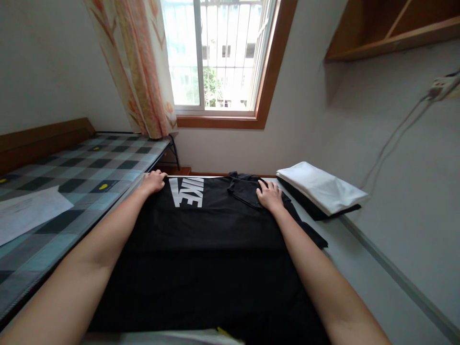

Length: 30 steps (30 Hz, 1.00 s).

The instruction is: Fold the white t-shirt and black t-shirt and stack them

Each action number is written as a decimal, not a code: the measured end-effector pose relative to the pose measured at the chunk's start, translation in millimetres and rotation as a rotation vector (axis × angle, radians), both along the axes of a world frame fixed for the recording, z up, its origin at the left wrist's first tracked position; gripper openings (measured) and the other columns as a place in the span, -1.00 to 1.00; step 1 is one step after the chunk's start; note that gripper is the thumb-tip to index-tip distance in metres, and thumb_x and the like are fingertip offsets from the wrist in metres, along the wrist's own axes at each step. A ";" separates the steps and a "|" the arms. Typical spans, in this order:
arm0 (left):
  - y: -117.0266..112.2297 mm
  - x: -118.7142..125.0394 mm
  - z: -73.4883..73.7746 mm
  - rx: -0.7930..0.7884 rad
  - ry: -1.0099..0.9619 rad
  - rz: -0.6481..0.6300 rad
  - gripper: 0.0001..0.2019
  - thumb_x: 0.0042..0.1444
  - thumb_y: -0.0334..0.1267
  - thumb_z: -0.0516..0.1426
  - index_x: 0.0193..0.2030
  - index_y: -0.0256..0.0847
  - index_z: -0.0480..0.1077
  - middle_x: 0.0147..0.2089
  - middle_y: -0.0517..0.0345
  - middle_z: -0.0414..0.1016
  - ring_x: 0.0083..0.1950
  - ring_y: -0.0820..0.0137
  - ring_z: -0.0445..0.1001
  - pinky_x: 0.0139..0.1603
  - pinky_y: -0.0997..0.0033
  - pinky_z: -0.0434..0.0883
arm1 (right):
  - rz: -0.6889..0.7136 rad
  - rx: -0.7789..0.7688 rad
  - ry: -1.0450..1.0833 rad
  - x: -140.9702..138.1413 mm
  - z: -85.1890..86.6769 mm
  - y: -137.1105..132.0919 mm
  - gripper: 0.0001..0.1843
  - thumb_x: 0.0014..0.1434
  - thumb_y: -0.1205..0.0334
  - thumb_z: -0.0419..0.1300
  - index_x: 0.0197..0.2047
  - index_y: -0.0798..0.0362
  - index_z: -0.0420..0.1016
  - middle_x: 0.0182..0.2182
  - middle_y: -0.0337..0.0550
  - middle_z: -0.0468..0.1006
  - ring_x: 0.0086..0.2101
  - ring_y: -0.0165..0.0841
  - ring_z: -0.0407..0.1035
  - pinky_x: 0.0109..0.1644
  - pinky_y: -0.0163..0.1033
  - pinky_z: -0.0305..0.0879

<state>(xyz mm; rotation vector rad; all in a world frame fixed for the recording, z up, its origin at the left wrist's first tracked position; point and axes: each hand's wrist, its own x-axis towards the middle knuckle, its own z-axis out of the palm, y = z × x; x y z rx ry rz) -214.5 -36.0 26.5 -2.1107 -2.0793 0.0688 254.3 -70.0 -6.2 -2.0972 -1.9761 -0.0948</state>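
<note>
A black T-shirt (208, 239) with white lettering lies spread over a grey table (359, 268). My left hand (154, 182) is curled over the shirt's far left edge, fingers closed on the cloth. My right hand (270, 195) rests on the far right part of the shirt, beside a folded-over sleeve (244, 189), its fingers bent and pressing the fabric. Both forearms stretch across the shirt.
A folded white garment (319, 188) lies on a dark one at the table's far right. On the left stands a bed with a checked cover (89, 167) and a white sheet of paper (28, 211). Window, curtain and a wall shelf are behind.
</note>
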 end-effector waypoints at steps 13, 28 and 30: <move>-33.7 -23.6 27.2 0.171 -0.017 -0.071 -0.67 0.18 -0.19 -0.03 -0.03 -0.10 0.48 0.06 0.00 0.52 0.12 0.11 0.35 0.11 0.07 0.12 | 0.138 0.076 -0.096 3.4 9.9 6.5 -0.45 0.34 0.08 -0.18 0.30 0.00 0.26 0.25 -0.01 0.31 0.24 -0.11 0.06 0.28 0.07 -0.14; -53.6 -45.4 38.0 0.167 -0.112 -0.096 -0.71 0.15 -0.17 0.01 -0.09 -0.08 0.50 -0.01 0.09 0.56 0.08 0.17 0.43 0.07 0.16 0.18 | 0.123 -0.067 -0.156 22.2 36.3 28.5 -0.66 0.28 0.14 0.06 0.04 -0.06 0.54 0.05 0.02 0.43 0.08 -0.07 0.20 0.11 -0.03 0.09; -62.5 -45.4 41.1 0.184 -0.146 -0.090 -0.72 0.15 -0.17 0.02 -0.10 -0.07 0.50 0.00 0.09 0.56 0.06 0.18 0.44 0.06 0.17 0.20 | 0.129 -0.032 -0.133 25.6 40.7 28.1 -0.68 0.27 0.16 0.06 0.02 -0.05 0.52 0.02 -0.01 0.47 0.05 -0.11 0.23 0.08 -0.05 0.11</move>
